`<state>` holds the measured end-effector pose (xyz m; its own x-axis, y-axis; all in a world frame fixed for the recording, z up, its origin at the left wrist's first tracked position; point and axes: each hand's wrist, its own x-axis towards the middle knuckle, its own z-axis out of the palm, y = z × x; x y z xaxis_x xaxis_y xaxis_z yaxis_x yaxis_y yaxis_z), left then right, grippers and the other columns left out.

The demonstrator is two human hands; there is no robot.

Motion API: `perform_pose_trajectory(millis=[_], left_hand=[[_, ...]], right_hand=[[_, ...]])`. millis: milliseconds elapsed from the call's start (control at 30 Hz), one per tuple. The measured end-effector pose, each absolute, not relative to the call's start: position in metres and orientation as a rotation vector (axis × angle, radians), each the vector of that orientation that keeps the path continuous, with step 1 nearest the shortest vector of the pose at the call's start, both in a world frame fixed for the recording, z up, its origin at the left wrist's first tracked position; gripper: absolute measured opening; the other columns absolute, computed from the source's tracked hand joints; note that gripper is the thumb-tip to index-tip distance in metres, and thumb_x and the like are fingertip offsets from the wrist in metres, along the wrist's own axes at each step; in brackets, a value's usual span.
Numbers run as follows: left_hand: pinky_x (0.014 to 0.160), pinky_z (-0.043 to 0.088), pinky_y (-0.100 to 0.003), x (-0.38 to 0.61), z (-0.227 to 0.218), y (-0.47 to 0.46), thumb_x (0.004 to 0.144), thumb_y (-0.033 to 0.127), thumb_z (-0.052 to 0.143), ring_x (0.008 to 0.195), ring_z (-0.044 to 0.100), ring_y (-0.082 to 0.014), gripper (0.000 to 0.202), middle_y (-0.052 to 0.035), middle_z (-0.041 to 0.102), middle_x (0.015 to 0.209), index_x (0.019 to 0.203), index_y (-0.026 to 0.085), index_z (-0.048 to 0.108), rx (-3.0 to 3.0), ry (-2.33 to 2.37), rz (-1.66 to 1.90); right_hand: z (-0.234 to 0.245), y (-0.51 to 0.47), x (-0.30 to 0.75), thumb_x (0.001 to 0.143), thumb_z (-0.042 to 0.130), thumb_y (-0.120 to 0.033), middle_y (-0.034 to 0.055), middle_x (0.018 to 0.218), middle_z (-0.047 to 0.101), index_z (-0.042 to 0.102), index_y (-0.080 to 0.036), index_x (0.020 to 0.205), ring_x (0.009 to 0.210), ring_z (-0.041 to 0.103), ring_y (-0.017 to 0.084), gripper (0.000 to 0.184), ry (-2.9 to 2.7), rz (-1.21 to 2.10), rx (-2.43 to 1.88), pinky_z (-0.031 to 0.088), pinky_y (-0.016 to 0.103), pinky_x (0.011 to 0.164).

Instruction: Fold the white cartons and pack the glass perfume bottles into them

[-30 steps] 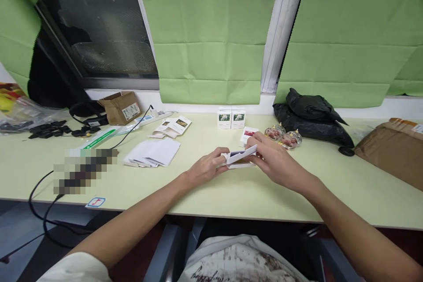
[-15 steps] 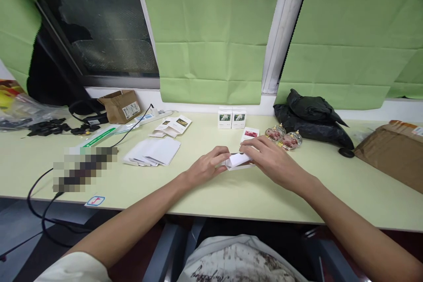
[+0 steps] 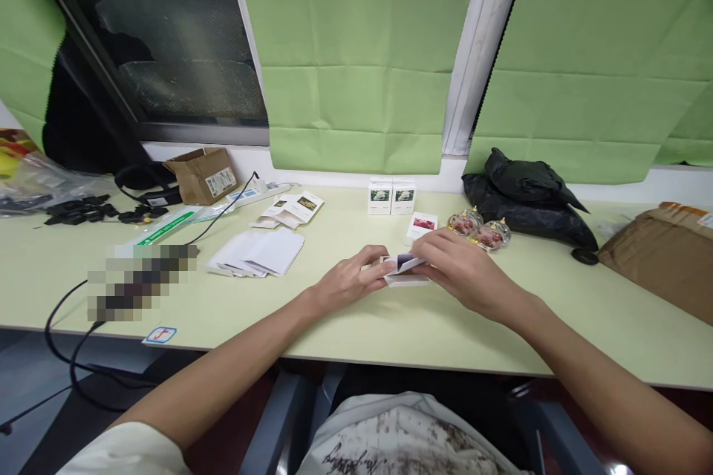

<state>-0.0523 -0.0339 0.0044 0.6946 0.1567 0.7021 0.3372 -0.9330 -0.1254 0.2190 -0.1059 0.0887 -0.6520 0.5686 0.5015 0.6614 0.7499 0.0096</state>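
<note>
A small white paper box is between my hands above the table, its end flaps raised and its inside partly showing. My left hand pinches its left side, thumb and fingers closed on the edge. On the opposite side, my right hand grips the right edge and a raised flap, with its fingertips partly hidden. Just behind the box lies a card-like white box with a red picture. Beside it are two clear round ornaments with reddish filling.
Two white boxes with flower pictures stand by the wall. Flat white cartons and printed cartons lie left. Black plastic bags and a brown parcel are right. A small open cardboard box and cable sit back left.
The box's white flap, folded down before, now stands up and shows its darker inner side. Both hands have stayed at the box, with the fingers shifting slightly.
</note>
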Motion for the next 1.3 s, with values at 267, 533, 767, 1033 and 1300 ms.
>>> perform_pose_trajectory(millis=[267,533,767,1033,1300], left_hand=[[0.075,0.064,-0.027,-0.049,-0.007,-0.034,0.102,0.027,0.063,0.113,0.068,-0.0194,0.042,-0.0116,0.061,0.124,0.138,0.025,0.043,-2.820,-0.469,-1.108],[0.066,0.059,-0.026,-0.049,-0.011,-0.031,0.101,0.028,0.064,0.107,0.069,-0.0185,0.037,-0.0096,0.062,0.120,0.132,0.025,0.044,-2.802,-0.450,-1.182],[0.082,0.061,-0.032,-0.043,-0.005,-0.028,0.096,0.038,0.071,0.106,0.070,-0.0191,0.050,-0.0079,0.062,0.125,0.135,0.028,0.041,-2.888,-0.925,-1.529],[0.081,0.058,-0.034,-0.054,0.022,0.028,0.090,0.066,0.068,0.099,0.074,-0.0252,0.083,-0.0158,0.072,0.122,0.149,0.020,0.031,-2.709,-2.201,-1.541],[0.109,0.045,-0.047,-0.069,0.035,0.044,0.106,0.046,0.044,0.133,0.059,-0.0340,0.052,-0.0224,0.062,0.143,0.145,0.012,0.049,-2.505,-2.106,-0.876]], right_hand=[[0.089,-0.109,0.216,0.106,0.054,-0.026,0.0123,0.116,0.062,0.071,-0.022,0.105,0.097,0.049,0.027,0.018,-2.554,-0.383,-0.987,0.045,0.041,0.081],[0.098,-0.125,0.216,0.106,0.051,-0.050,0.0082,0.102,0.060,0.076,-0.027,0.106,0.101,0.049,0.028,0.034,-2.545,0.150,-1.179,0.045,0.045,0.089],[0.085,-0.108,0.228,0.104,0.052,-0.056,0.0107,0.118,0.059,0.056,-0.032,0.146,0.112,0.053,0.030,0.049,-2.236,0.198,-1.155,0.047,0.050,0.099],[0.035,-0.036,0.256,0.107,0.040,-0.043,0.0144,0.139,0.064,0.056,-0.024,0.147,0.123,0.060,0.032,0.047,-2.215,0.026,-1.396,0.047,0.052,0.104],[0.006,-0.019,0.248,0.108,0.038,-0.042,0.0158,0.158,0.053,0.052,-0.015,0.151,0.148,0.042,0.034,0.053,-2.374,0.085,-1.489,0.036,0.052,0.118]])
